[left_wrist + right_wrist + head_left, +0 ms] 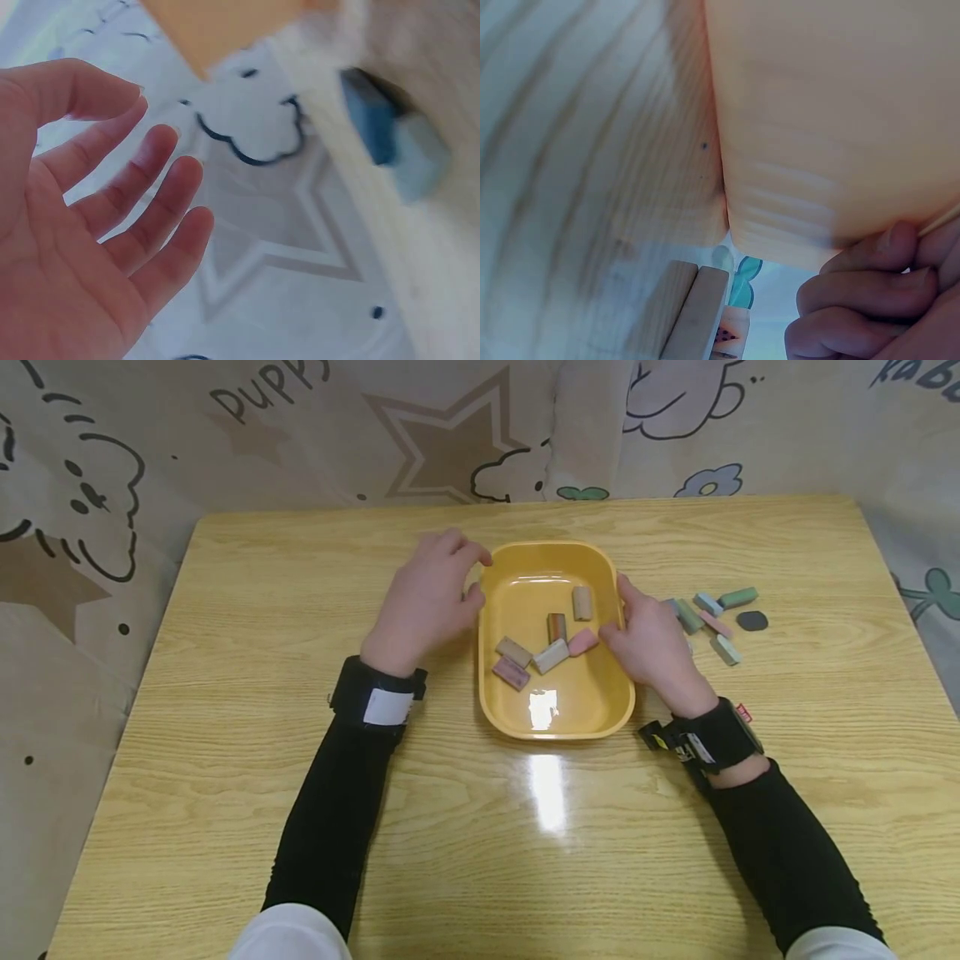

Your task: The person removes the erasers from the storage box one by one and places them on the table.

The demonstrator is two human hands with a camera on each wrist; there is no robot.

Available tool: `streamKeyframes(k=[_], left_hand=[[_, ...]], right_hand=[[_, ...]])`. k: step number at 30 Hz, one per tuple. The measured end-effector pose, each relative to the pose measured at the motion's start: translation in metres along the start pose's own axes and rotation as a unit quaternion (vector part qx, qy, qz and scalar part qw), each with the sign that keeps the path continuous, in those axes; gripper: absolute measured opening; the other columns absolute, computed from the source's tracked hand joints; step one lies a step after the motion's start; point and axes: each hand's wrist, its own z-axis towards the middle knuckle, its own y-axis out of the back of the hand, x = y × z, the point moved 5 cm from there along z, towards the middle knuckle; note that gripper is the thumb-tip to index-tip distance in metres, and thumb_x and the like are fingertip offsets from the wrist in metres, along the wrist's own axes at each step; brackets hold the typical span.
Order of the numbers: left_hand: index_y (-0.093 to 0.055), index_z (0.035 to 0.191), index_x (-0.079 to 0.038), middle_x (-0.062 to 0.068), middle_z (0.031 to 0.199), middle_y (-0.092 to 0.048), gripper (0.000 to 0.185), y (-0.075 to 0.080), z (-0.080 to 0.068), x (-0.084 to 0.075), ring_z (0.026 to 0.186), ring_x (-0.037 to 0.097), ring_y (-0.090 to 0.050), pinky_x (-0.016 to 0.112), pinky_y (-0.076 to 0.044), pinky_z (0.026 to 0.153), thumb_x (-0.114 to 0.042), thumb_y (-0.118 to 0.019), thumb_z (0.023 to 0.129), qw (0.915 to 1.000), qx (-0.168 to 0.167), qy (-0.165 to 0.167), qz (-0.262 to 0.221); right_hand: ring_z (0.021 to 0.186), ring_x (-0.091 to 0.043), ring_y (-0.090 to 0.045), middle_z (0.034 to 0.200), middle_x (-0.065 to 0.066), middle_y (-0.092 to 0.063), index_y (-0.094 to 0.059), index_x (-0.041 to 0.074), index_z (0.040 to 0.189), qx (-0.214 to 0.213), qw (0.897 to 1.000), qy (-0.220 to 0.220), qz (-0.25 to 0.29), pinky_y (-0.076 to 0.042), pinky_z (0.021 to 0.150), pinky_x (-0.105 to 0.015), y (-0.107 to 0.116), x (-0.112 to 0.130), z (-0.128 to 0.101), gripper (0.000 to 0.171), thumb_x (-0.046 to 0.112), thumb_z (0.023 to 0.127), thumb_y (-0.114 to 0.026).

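A light wooden table (300, 827) with a visible grain carries everything. Between the two hands sits a yellow tray (558, 722), flat on the tabletop. Just beyond the right hand, on its outer side, a loose cluster of small blocks (708, 618) lies straight on the wood: green, blue, pink and pale ones, with a dark oval piece (752, 621) farthest out.

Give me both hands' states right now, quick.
Left hand: open, fingers spread and holding nothing, beside the yellow tray.
Right hand: fingers curled against the tray's right rim; whether they grip it cannot be told.
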Motion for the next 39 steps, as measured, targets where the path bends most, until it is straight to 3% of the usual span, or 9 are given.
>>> streamKeyframes(k=[4, 9, 15, 19, 24, 30, 35, 39], left_hand=[[-0.063, 0.124, -0.01, 0.007, 0.124, -0.056, 0.031, -0.004, -0.003, -0.027, 0.117, 0.026, -0.048, 0.037, -0.046, 0.093, -0.017, -0.059, 0.094, 0.9986, 0.022, -0.042, 0.025], [-0.065, 0.121, -0.013, 0.004, 0.118, -0.057, 0.028, -0.018, -0.009, -0.06, 0.108, 0.023, -0.052, 0.035, -0.048, 0.087, -0.02, -0.062, 0.093, 0.991, 0.052, -0.105, 0.065], [-0.069, 0.114, -0.015, 0.002, 0.105, -0.058, 0.022, -0.041, -0.015, -0.083, 0.095, 0.022, -0.052, 0.035, -0.047, 0.076, -0.02, -0.063, 0.093, 0.9804, 0.07, -0.171, 0.069], [-0.067, 0.125, -0.02, 0.003, 0.108, -0.058, 0.035, -0.056, -0.018, -0.089, 0.096, 0.024, -0.051, 0.036, -0.047, 0.073, -0.02, -0.065, 0.09, 0.9744, 0.1, -0.184, 0.082], [-0.051, 0.143, -0.023, 0.007, 0.114, -0.057, 0.057, -0.067, -0.022, -0.09, 0.097, 0.026, -0.052, 0.037, -0.049, 0.07, -0.018, -0.068, 0.088, 0.967, 0.119, -0.199, 0.106], [-0.052, 0.141, -0.02, 0.009, 0.112, -0.055, 0.05, -0.074, -0.021, -0.091, 0.088, 0.024, -0.054, 0.036, -0.05, 0.065, -0.014, -0.062, 0.093, 0.9693, 0.098, -0.2, 0.105], [-0.049, 0.141, -0.019, 0.017, 0.123, -0.057, 0.042, -0.079, -0.021, -0.092, 0.081, 0.024, -0.057, 0.036, -0.051, 0.058, -0.011, -0.052, 0.1, 0.9688, 0.101, -0.195, 0.115], [-0.048, 0.139, -0.018, 0.019, 0.129, -0.056, 0.039, -0.08, -0.021, -0.091, 0.08, 0.025, -0.059, 0.034, -0.052, 0.056, -0.014, -0.051, 0.101, 0.9688, 0.103, -0.195, 0.113]], right_hand=[[0.05, -0.022, -0.057, 0.063, -0.013, -0.055, -0.029, 0.001, 0.155, 0.001, 1.0, -0.001, 0.001, -0.044, 0.044, -0.034, 0.0, 0.0, 0.0, 0.071, 0.008, 0.088, -0.053], [0.049, -0.021, -0.056, 0.062, -0.012, -0.055, -0.028, -0.001, 0.155, 0.003, 1.0, -0.004, 0.0, -0.043, 0.044, -0.033, 0.0, -0.001, 0.0, 0.072, 0.009, 0.088, -0.054], [0.045, -0.02, -0.051, 0.058, -0.009, -0.049, -0.029, -0.001, 0.154, 0.003, 1.0, -0.004, -0.005, -0.039, 0.041, -0.032, 0.0, 0.0, 0.001, 0.072, 0.009, 0.088, -0.054], [0.046, -0.02, -0.051, 0.059, -0.009, -0.05, -0.029, 0.0, 0.155, 0.003, 1.0, -0.004, -0.006, -0.04, 0.042, -0.032, 0.0, 0.0, 0.001, 0.072, 0.008, 0.088, -0.053], [0.048, -0.02, -0.057, 0.06, -0.011, -0.053, -0.028, 0.001, 0.155, 0.006, 1.0, -0.005, -0.002, -0.045, 0.043, -0.032, -0.001, 0.0, 0.001, 0.072, 0.008, 0.088, -0.053], [0.05, -0.021, -0.058, 0.061, -0.011, -0.053, -0.029, 0.002, 0.155, 0.001, 1.0, -0.002, -0.006, -0.046, 0.045, -0.032, -0.001, -0.001, 0.002, 0.072, 0.007, 0.088, -0.054], [0.052, -0.022, -0.06, 0.065, -0.013, -0.057, -0.029, 0.002, 0.155, -0.001, 1.0, -0.002, -0.01, -0.047, 0.046, -0.033, -0.001, -0.001, 0.002, 0.073, 0.008, 0.087, -0.054], [0.055, -0.023, -0.062, 0.071, -0.016, -0.061, -0.03, 0.002, 0.155, -0.001, 1.0, -0.002, -0.01, -0.049, 0.047, -0.033, -0.001, -0.002, 0.002, 0.073, 0.008, 0.087, -0.054]])
